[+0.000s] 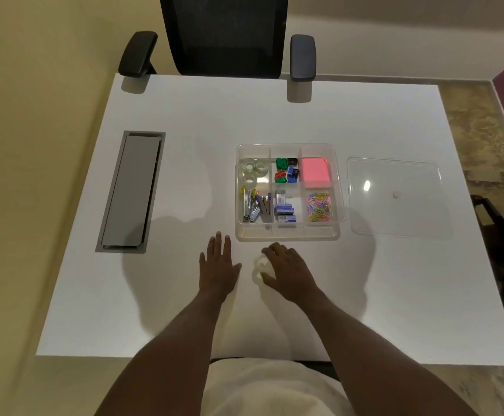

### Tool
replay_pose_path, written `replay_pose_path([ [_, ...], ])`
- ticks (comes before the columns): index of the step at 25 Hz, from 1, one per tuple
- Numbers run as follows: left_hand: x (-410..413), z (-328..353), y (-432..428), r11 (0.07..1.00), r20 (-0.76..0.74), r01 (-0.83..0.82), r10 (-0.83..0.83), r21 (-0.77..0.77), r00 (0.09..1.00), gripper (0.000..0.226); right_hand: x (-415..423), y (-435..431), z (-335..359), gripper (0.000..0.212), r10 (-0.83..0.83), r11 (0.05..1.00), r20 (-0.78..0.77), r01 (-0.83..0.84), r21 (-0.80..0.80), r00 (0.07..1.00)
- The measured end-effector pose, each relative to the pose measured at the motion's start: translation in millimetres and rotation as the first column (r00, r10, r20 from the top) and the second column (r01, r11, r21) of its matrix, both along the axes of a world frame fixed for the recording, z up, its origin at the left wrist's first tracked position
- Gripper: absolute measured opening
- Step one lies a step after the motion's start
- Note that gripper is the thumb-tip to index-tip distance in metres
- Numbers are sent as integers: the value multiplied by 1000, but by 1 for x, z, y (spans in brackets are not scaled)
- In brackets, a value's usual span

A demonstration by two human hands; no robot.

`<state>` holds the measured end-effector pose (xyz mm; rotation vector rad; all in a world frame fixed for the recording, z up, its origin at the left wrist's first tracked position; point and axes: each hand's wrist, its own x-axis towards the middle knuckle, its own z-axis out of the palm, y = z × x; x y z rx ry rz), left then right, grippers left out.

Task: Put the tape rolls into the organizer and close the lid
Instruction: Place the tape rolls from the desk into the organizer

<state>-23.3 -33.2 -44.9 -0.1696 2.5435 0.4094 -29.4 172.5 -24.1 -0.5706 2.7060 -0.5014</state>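
A clear plastic organizer (288, 234) with several compartments stands on the white table. Its far-left compartment holds three clear tape rolls (253, 169). The clear lid (394, 196) lies flat on the table to the organizer's right. Just in front of the organizer, my right hand (289, 270) curls over a pale tape roll (259, 267) on the table, fingers and thumb around it. My left hand (218, 265) rests flat on the table to the left of it, fingers spread, holding nothing.
Other compartments hold coloured sharpeners (286, 174), pink sticky notes (315, 172), staplers and staple boxes (267, 207), and coloured paper clips (319, 207). A grey cable hatch (130, 190) sits in the table at left. A black office chair (223, 34) stands at the far edge.
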Motion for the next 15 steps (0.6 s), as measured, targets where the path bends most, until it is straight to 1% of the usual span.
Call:
replay_pose_path([
  [3, 2, -3, 1, 1000, -27, -6, 5, -13, 1000, 80, -38, -7, 13, 60, -42, 999, -74, 39, -33, 996],
  [6, -3, -5, -1, 999, -48, 3, -5, -50, 999, 74, -83, -9, 26, 58, -84, 996, -167, 79, -37, 982],
  [8, -8, -4, -3, 997, -76, 14, -20, -80, 997, 68, -112, -12, 34, 56, -95, 995, -210, 96, -6, 973],
  [12, -12, -8, -7, 994, -97, 30, -41, -108, 994, 59, -168, -23, 43, 55, -129, 989, -251, 142, 35, 959],
  [15, -8, -15, -9, 991, -114, 47, -61, -122, 992, 58, -202, -37, 46, 50, -107, 977, -255, 149, 152, 961],
])
